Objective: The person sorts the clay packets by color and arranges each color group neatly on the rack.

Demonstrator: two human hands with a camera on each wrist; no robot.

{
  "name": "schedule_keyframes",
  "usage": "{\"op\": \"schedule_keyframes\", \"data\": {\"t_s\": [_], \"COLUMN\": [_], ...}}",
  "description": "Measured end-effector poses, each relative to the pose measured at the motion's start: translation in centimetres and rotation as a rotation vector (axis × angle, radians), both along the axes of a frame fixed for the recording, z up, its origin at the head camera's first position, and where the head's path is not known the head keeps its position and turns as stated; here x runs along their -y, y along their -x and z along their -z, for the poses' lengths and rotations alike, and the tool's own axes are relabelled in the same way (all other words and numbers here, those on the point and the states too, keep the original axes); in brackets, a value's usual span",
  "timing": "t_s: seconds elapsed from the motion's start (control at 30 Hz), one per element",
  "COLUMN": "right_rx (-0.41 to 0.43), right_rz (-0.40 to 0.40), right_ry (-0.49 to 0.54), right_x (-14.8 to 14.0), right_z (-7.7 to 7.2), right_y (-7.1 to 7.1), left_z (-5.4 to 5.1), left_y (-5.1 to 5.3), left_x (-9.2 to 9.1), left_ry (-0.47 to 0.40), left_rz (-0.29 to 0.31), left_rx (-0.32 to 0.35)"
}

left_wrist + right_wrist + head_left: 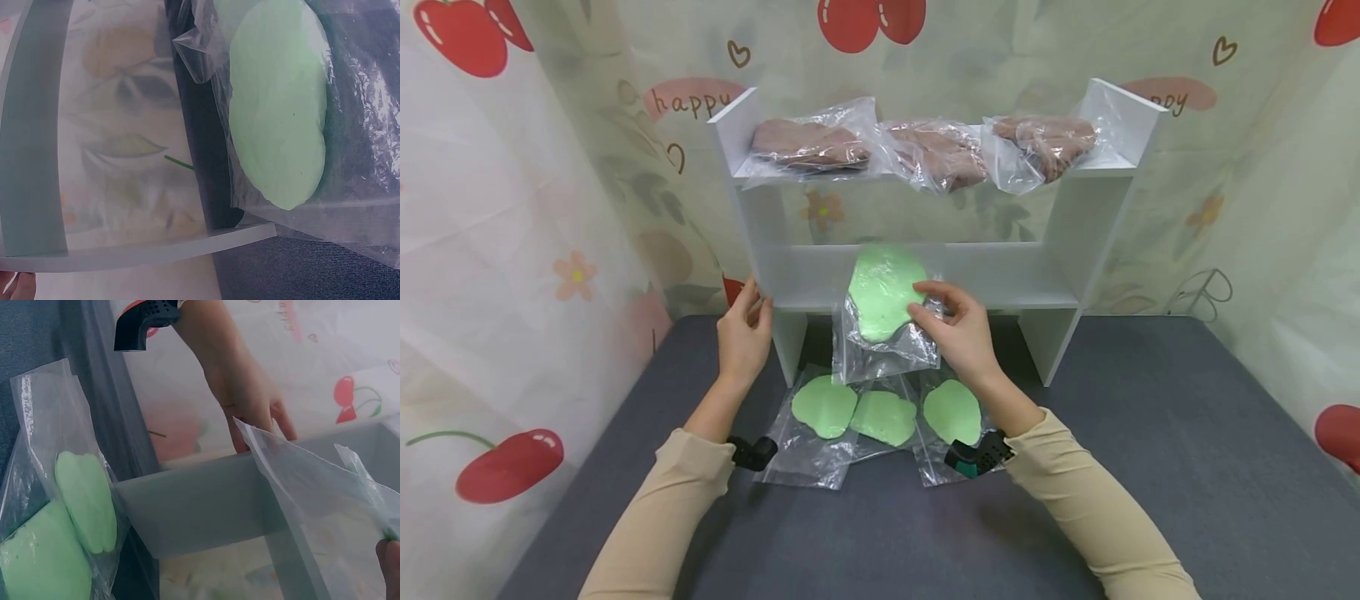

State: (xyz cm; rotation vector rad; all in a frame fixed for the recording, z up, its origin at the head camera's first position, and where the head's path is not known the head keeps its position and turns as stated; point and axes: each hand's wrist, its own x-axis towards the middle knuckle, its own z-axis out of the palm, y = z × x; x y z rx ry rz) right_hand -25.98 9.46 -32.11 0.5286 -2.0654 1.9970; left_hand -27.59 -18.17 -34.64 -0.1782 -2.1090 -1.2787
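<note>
My right hand pinches a clear bag with a flat green piece between thumb and fingers, in front of the middle shelf of a white rack. In the right wrist view, that hand shows only at the right edge, beside the bag. My left hand touches the rack's left side panel with its fingers; its fingertips show at the lower left corner of the left wrist view. Below, on the dark table, lie several bagged green pieces, partly overlapping.
Three clear bags with brown pieces lie across the rack's top shelf, some hanging over its front edge. A patterned curtain surrounds the table at the back and sides. A thin looped cord is behind the table at the right.
</note>
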Motion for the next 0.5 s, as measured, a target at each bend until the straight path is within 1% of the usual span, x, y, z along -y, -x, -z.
{"op": "schedule_keyframes", "data": {"t_s": [0.17, 0.27, 0.5], "right_rx": [0.026, 0.031, 0.005], "right_rz": [0.01, 0.029, 0.068], "right_ry": [0.016, 0.004, -0.009], "right_x": [1.0, 1.6, 2.9], "right_z": [-0.2, -0.2, -0.5], "right_y": [0.5, 0.8, 1.8], "left_z": [0.0, 0.0, 0.1], "left_y": [0.0, -0.1, 0.1], "left_x": [0.0, -0.1, 0.0], "left_ry": [0.003, 0.0, -0.003], "left_rz": [-0.001, -0.002, -0.004], "left_rx": [-0.004, -0.004, -0.004]}}
